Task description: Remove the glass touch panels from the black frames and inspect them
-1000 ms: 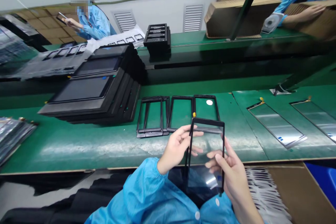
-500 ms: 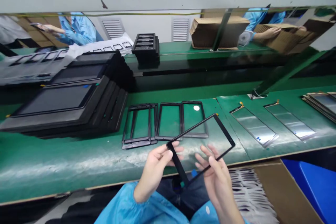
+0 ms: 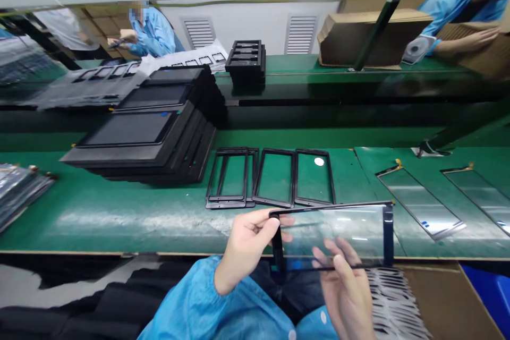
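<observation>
Hands are holding a glass panel [image 3: 350,229] in the air at the near edge of the green belt [image 3: 119,218], with its long sides running left to right. The left hand [image 3: 247,239] is pinching the panel's left short end, thumb on top and fingers curling beneath, closed firmly on the black border. The right hand [image 3: 346,287] is taking the near long edge, its fingers spreading behind the clear glass and its thumb lying along the rim, so the grip is looking loose rather than tight. Just beyond the panel, three black frames [image 3: 274,176] are lying side by side on the belt, and a stack of black trays [image 3: 151,127] is leaning to their left. Two film-covered panels [image 3: 418,196] are resting on the belt to the right, well apart from the hands. Near right, a cardboard box [image 3: 446,297] is sitting below the belt's edge. Far left, a co-worker [image 3: 153,34] in blue is working at another bench
</observation>
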`<state>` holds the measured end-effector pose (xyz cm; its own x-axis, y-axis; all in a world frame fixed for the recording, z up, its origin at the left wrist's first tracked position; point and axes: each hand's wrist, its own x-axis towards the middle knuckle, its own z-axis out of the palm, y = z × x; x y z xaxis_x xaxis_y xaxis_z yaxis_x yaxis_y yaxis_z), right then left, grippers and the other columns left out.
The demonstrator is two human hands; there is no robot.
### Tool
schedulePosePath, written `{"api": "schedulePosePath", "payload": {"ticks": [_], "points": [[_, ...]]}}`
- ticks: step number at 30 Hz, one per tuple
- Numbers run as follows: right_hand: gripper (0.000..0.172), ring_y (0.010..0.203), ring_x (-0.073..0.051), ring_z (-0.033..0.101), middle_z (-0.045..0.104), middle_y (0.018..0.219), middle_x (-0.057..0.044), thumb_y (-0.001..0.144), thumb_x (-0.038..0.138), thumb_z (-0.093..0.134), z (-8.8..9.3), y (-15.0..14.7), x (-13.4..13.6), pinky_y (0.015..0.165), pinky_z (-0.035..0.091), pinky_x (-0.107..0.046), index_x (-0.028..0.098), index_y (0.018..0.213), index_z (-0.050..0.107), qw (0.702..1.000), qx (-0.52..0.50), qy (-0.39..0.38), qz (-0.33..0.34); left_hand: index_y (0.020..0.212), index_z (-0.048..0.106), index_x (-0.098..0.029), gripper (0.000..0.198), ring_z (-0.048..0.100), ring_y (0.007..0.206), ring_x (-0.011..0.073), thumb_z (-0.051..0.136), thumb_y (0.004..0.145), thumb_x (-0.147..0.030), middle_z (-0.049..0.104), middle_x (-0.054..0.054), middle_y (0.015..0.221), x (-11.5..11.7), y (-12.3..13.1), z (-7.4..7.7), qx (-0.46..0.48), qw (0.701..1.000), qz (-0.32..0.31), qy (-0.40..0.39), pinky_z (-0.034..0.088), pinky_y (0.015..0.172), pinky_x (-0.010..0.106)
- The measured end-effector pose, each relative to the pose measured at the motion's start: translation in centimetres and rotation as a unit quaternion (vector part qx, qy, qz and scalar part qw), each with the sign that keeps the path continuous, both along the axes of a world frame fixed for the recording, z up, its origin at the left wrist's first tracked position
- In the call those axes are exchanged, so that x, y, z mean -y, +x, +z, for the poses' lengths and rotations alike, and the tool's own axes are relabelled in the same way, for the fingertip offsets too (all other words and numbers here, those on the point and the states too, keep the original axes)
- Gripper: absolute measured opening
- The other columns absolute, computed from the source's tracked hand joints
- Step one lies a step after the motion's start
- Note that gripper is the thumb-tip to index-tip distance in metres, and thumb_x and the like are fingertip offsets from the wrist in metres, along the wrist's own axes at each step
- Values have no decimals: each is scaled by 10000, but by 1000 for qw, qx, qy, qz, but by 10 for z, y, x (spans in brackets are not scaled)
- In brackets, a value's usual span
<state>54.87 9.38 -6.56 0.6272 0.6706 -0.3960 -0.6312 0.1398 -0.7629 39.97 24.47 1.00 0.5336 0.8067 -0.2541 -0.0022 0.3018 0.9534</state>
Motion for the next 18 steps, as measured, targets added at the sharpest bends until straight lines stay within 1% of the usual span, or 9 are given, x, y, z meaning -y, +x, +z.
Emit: {"api": "schedulePosePath", "payload": {"ticks": [3, 5, 7, 9, 10, 12, 14, 16, 18], "points": [[357, 843, -278, 843, 857, 1032, -54, 800, 413, 934, -1, -4, 0, 689, 681, -355, 302, 1098, 773, 1000, 6, -3, -10, 1097, 830, -125, 410, 829, 751, 284, 720, 950, -492, 849, 164, 1050, -1, -3, -4, -7, 1000, 0, 4, 666, 634, 334], [351, 844, -282, 843, 855, 1042, -72, 817, 417, 921, -1, -8, -1, 689, 679, -364, 282, 1106, 773, 999, 9, -2, -31, 1206, 801, -140, 399, 828, 769, 271, 668, 991, -448, 837, 162, 1133, -5, -4, -1, -24, 999, -7, 39, 670, 685, 351], [341, 848, -299, 843, 856, 1041, -94, 824, 412, 916, -2, -13, -2, 696, 683, -393, 260, 1098, 780, 999, 14, -1, -37, 1372, 733, -193, 412, 821, 955, 273, 651, 1007, -365, 790, 138, 1296, -10, -3, 7, -58, 988, -14, 141, 656, 862, 376], [354, 828, -330, 844, 860, 1010, -111, 787, 421, 940, -2, -17, -4, 687, 689, -432, 244, 1059, 798, 999, 23, 1, -24, 1431, 705, -261, 450, 750, 1194, 289, 685, 983, -295, 745, 91, 1395, -17, 1, 19, -99, 954, -39, 282, 573, 1058, 400], [363, 816, -344, 843, 862, 992, -115, 764, 426, 955, -3, -20, -4, 683, 691, -447, 240, 1038, 806, 1000, 27, 1, -16, 1413, 722, -285, 445, 722, 1247, 296, 704, 968, -280, 754, 74, 1381, -20, 4, 25, -116, 930, -65, 342, 541, 1100, 405], [363, 801, -347, 844, 865, 964, -112, 746, 432, 967, -2, -26, -6, 675, 692, -441, 239, 1015, 819, 999, 33, -2, -17, 1333, 778, -310, 370, 754, 1183, 306, 707, 971, -285, 807, 61, 1269, -26, 11, 34, -134, 891, -134, 412, 557, 1059, 405], [353, 795, -332, 845, 866, 955, -105, 756, 438, 963, 1, -34, -8, 668, 690, -413, 240, 1013, 824, 999, 34, -9, -29, 1275, 808, -311, 305, 804, 1052, 303, 673, 1002, -298, 841, 60, 1156, -30, 18, 38, -139, 874, -184, 428, 601, 939, 381], [365, 777, -326, 844, 866, 941, -107, 754, 458, 962, 4, -40, -10, 652, 688, -403, 230, 1006, 825, 999, 33, -20, -35, 1231, 828, -298, 274, 825, 977, 301, 654, 1019, -301, 851, 68, 1100, -32, 21, 37, -134, 874, -191, 427, 616, 849, 354], [394, 757, -334, 842, 865, 919, -113, 729, 480, 972, 7, -42, -11, 642, 688, -418, 217, 984, 826, 999, 30, -28, -32, 1195, 842, -292, 255, 832, 936, 296, 669, 1009, -297, 853, 73, 1078, -32, 22, 33, -116, 885, -174, 417, 622, 814, 341]]}}
